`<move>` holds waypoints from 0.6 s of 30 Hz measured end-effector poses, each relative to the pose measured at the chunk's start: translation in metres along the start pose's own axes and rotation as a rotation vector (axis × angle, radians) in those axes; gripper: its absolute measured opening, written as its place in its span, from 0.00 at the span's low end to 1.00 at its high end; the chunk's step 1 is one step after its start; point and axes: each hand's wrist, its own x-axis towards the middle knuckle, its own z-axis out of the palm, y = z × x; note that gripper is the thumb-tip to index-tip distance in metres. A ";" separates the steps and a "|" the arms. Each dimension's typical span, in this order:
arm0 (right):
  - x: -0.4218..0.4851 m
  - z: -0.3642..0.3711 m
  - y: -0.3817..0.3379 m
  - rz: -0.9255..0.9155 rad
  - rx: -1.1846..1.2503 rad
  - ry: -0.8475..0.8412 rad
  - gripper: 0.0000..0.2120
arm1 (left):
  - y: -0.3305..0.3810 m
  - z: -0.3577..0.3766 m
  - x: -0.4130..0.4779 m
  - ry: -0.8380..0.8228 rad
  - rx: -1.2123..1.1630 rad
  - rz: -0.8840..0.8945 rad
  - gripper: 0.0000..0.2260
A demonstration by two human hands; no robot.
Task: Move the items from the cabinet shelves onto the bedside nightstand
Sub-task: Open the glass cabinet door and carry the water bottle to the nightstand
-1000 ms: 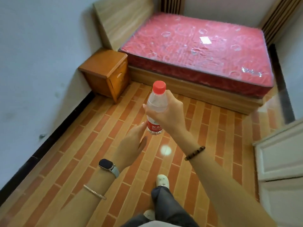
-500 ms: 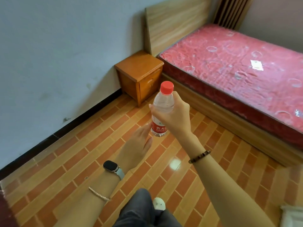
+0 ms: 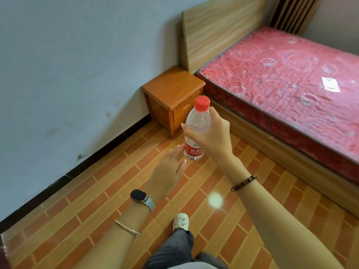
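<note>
My right hand [image 3: 211,136] grips a clear water bottle [image 3: 197,121] with a red cap and red label, held upright in mid-air. My left hand [image 3: 168,167] hangs just below and left of the bottle's base, fingers straight, holding nothing. The orange wooden nightstand [image 3: 172,88] stands beyond the bottle, in the corner between the wall and the bed; its top is bare. The cabinet is out of view.
A bed with a red plastic-wrapped mattress [image 3: 287,74] and wooden headboard [image 3: 217,26] fills the right. A grey-blue wall [image 3: 68,65] runs along the left. The floor [image 3: 97,206] is brick-patterned tile. My leg and white shoe [image 3: 181,221] show below.
The view has moved nearer to the nightstand, which now looks larger and sits just behind the bottle. Both hands keep the same pose, the right still holding the bottle.
</note>
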 end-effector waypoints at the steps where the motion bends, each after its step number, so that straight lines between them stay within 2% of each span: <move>1: 0.013 0.003 0.002 0.000 0.001 0.006 0.26 | -0.005 -0.003 0.014 0.002 0.011 0.005 0.21; 10: 0.115 0.015 0.040 0.048 0.019 0.024 0.24 | -0.029 -0.007 0.122 0.018 -0.027 0.015 0.20; 18: 0.213 0.014 0.097 0.028 0.050 -0.047 0.23 | -0.035 0.015 0.224 0.059 -0.039 -0.041 0.20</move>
